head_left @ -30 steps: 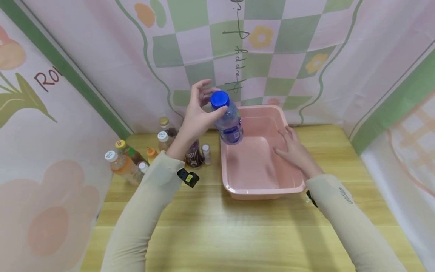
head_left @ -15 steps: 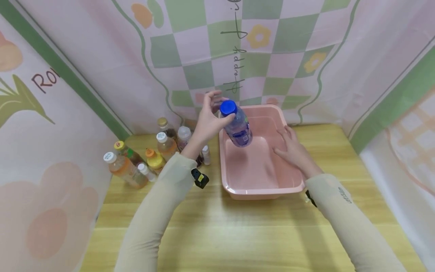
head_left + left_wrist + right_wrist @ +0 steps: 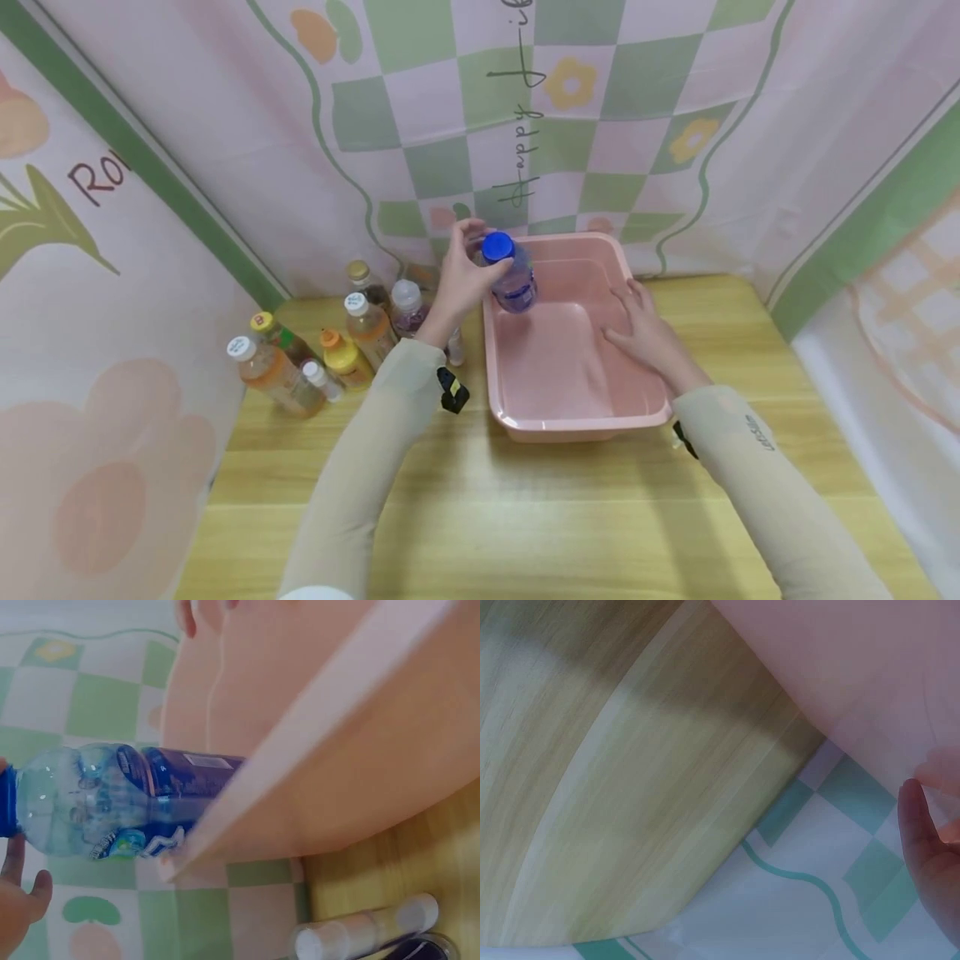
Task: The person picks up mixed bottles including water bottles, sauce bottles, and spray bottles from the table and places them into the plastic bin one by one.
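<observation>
Blue-capped bottle (image 3: pixel 517 287): in the head view, fingers of the left hand (image 3: pixel 461 279) pinch its cap, its base inside the basin (image 3: pixel 577 422); the right hand (image 3: pixel 651 337) rests, fingers spread. Left wrist: clear plastic (probably light, slick, dentable), best held by the neck. Right wrist: bottle unseen.

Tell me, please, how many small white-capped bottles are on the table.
2. One small bottle is beside the yellow bottle; the other small bottle is left of the pink basin, partly covered by the left arm. More may be hidden behind that arm.
</observation>
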Demonstrator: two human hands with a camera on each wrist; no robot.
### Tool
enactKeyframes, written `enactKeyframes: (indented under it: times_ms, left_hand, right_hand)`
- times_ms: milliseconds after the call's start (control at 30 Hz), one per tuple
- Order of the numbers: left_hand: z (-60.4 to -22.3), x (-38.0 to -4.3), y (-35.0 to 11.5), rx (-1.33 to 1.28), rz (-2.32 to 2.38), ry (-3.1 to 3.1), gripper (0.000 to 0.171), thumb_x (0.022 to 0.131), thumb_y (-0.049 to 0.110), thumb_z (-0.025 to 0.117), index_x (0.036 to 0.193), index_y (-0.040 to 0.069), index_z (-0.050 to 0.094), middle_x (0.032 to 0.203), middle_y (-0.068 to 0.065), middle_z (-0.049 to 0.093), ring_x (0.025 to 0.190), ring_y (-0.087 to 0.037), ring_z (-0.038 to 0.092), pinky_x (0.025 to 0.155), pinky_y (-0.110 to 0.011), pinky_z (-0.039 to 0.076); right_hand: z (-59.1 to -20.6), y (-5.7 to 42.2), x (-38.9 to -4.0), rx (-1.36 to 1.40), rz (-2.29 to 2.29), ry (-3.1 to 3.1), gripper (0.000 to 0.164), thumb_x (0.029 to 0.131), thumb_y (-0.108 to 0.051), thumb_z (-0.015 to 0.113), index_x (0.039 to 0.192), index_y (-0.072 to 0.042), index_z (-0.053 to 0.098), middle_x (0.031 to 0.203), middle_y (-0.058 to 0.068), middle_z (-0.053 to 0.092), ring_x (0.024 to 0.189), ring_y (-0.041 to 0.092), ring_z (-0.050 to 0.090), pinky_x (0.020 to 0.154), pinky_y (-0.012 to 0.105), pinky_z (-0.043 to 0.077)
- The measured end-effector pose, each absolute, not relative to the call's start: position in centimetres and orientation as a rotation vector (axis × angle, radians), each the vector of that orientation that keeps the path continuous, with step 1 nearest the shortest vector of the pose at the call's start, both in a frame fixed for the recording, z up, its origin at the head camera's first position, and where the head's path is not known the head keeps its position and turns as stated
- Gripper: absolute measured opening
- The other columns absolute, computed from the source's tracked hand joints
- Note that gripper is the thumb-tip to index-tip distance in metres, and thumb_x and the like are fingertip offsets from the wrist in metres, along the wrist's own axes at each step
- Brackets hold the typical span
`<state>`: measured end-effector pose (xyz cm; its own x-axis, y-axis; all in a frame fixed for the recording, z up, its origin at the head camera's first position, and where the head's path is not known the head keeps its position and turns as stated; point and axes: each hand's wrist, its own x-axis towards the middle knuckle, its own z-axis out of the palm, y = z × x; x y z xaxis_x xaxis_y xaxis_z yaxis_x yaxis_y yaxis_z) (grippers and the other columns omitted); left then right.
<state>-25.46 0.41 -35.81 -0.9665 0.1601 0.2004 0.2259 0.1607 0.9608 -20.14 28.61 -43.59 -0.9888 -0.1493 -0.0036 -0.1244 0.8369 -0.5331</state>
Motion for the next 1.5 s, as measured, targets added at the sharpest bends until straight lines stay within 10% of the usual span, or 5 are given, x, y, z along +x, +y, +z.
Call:
enactKeyframes:
  times_ms: [1500]
  left_hand:
    - [-40.6, -27.1, 3.5, -0.326, -1.719, -2.545, 0.064, 0.082, -0.004, 0.068, 0.140, 0.006, 0.041, 0.142, -0.013, 0.048, 0.132, -0.026, 0.049, 0.111, -0.029, 0.041]
  right_hand:
    - [-43.6, 28.5, -20.0, -0.200, -0.864, 2.994, 0.073, 0.092, -0.021, 0.059, 0.149, 0.001, 0.020, 0.155, 0.030, 0.008, 0.119, 0.061, 0.041, 0.094, 0.071, 0.039]
